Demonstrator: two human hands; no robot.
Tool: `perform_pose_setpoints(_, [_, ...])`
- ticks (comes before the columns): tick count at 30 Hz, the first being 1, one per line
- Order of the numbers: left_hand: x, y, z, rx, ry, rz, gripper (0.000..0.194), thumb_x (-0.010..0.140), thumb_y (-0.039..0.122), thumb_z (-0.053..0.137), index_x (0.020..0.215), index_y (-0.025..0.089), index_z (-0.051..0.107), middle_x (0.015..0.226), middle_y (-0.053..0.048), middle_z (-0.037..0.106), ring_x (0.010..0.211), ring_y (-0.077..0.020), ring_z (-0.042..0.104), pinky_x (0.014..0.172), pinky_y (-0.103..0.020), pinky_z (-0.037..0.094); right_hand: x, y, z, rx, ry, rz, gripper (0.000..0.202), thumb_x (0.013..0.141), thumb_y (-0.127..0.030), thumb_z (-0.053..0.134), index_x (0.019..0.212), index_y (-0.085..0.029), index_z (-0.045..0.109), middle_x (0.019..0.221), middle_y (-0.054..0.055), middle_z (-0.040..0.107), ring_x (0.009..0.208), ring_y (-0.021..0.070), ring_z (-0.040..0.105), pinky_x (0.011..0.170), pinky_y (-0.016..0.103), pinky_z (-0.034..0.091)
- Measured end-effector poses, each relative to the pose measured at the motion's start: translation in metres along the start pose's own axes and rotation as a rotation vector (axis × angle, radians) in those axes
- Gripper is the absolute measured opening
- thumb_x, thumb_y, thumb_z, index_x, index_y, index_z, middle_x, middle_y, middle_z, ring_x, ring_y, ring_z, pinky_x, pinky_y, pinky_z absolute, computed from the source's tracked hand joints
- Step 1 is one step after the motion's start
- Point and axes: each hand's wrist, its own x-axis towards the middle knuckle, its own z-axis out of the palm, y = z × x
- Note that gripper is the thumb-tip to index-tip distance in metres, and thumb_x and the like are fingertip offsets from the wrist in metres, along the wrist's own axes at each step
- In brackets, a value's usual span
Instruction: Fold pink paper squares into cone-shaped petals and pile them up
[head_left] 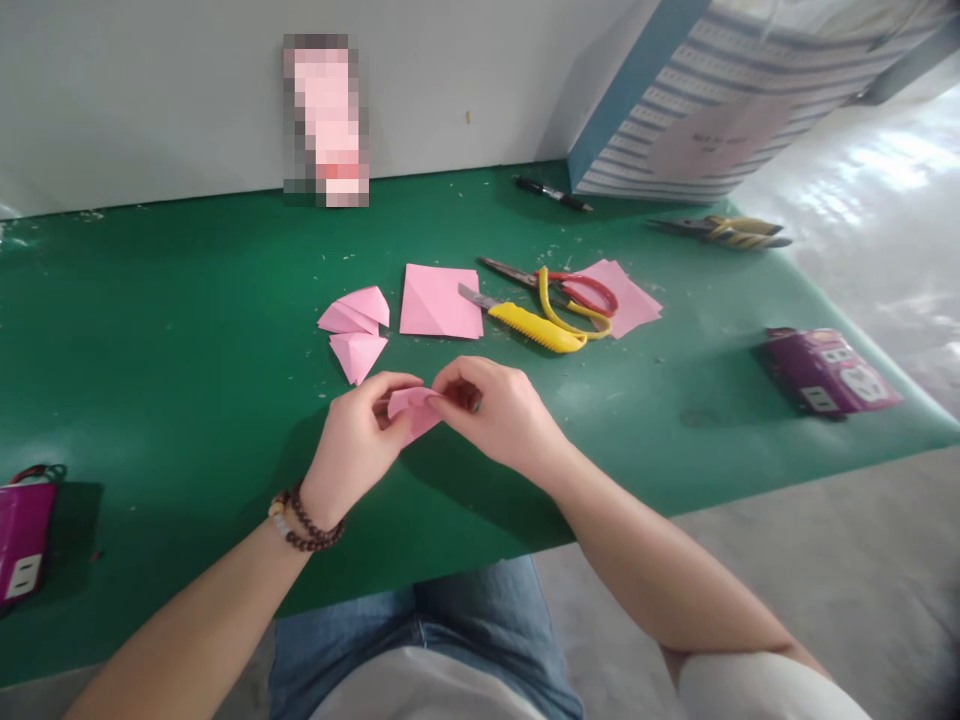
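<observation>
Between my two hands is a small piece of pink paper [417, 412], bent or folded, held above the green table. My left hand [367, 425] pinches its left side, with a beaded bracelet [307, 525] on that wrist. The thumb and fingertips of my right hand [491, 405] close on its right edge. Just beyond my left hand lie folded pink paper pieces [357, 318]. A pink paper square [439, 302] rests past the hands, with the blade tip of a yellow-handled utility knife [536, 325] over its right edge.
Red-and-yellow-handled scissors [577, 290] lie across more pink sheets [630, 300]. Farther back are a black pen [553, 194], pliers [720, 231] and a striped box [675, 120]. Purple power strips sit at the right [832, 372] and left [26, 535]. The green table [187, 300] meets a pale wall.
</observation>
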Motion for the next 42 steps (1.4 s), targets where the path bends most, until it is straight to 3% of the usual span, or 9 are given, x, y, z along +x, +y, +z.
perform_pose_setpoints(3, [0.004, -0.004, 0.000, -0.047, 0.010, -0.051, 0.018, 0.077, 0.016, 0.063, 0.093, 0.019, 0.069, 0.097, -0.004, 0.074, 0.087, -0.0174, 0.072, 0.071, -0.023, 0.058, 0.000, -0.002, 0.001, 0.003, 0.003, -0.008, 0.008, 0.078, -0.013, 0.064, 0.074, -0.020, 0.061, 0.073, -0.002, 0.064, 0.063, 0.0109, 0.056, 0.058, 0.022, 0.042])
perform_pose_setpoints(8, [0.008, -0.006, 0.000, -0.124, -0.004, -0.092, 0.024, 0.068, 0.011, 0.063, 0.090, 0.018, 0.069, 0.092, -0.003, 0.074, 0.082, -0.0173, 0.071, 0.069, -0.023, 0.058, -0.002, -0.004, 0.004, -0.021, 0.015, -0.025, 0.012, 0.074, -0.010, 0.063, 0.070, -0.019, 0.056, 0.070, -0.003, 0.061, 0.060, 0.0100, 0.053, 0.054, 0.021, 0.038])
perform_pose_setpoints(13, [0.005, -0.002, 0.000, -0.136, -0.005, -0.123, 0.020, 0.067, 0.011, 0.061, 0.085, 0.017, 0.068, 0.084, -0.002, 0.073, 0.076, -0.0160, 0.070, 0.064, -0.023, 0.057, -0.003, -0.005, 0.010, -0.012, -0.023, -0.071, 0.008, 0.078, -0.013, 0.061, 0.079, -0.020, 0.057, 0.075, -0.002, 0.063, 0.062, 0.0102, 0.053, 0.057, 0.022, 0.039])
perform_pose_setpoints(21, [0.007, -0.004, 0.007, -0.469, -0.014, -0.291, 0.018, 0.067, 0.021, 0.068, 0.084, 0.015, 0.068, 0.087, -0.004, 0.071, 0.084, -0.0193, 0.070, 0.078, -0.033, 0.060, -0.006, -0.003, 0.014, 0.062, 0.082, -0.078, 0.008, 0.082, -0.017, 0.058, 0.076, -0.020, 0.057, 0.071, -0.001, 0.063, 0.062, 0.0114, 0.056, 0.057, 0.023, 0.043])
perform_pose_setpoints(29, [0.004, 0.001, 0.006, -0.383, 0.059, -0.243, 0.007, 0.068, 0.017, 0.063, 0.075, 0.014, 0.066, 0.070, -0.001, 0.067, 0.064, -0.0135, 0.066, 0.061, -0.023, 0.058, -0.008, -0.005, 0.017, 0.090, 0.003, -0.196, 0.009, 0.080, -0.016, 0.057, 0.087, -0.020, 0.060, 0.079, 0.001, 0.064, 0.067, 0.0122, 0.059, 0.060, 0.024, 0.049])
perform_pose_setpoints(37, [0.003, 0.003, 0.011, -0.527, 0.038, -0.278, 0.019, 0.070, 0.023, 0.069, 0.086, 0.015, 0.066, 0.085, -0.003, 0.071, 0.080, -0.0166, 0.069, 0.072, -0.027, 0.059, -0.004, -0.001, 0.016, 0.238, 0.087, 0.010, 0.007, 0.081, -0.014, 0.058, 0.080, -0.020, 0.060, 0.075, -0.001, 0.068, 0.063, 0.0120, 0.064, 0.058, 0.024, 0.052])
perform_pose_setpoints(42, [0.002, 0.001, 0.011, -0.486, 0.079, -0.289, 0.011, 0.070, 0.018, 0.063, 0.081, 0.015, 0.064, 0.075, -0.001, 0.068, 0.073, -0.0152, 0.068, 0.070, -0.026, 0.058, -0.007, -0.003, 0.020, 0.164, 0.094, -0.091, 0.008, 0.080, -0.014, 0.057, 0.083, -0.021, 0.061, 0.078, 0.000, 0.066, 0.067, 0.0126, 0.063, 0.061, 0.025, 0.053])
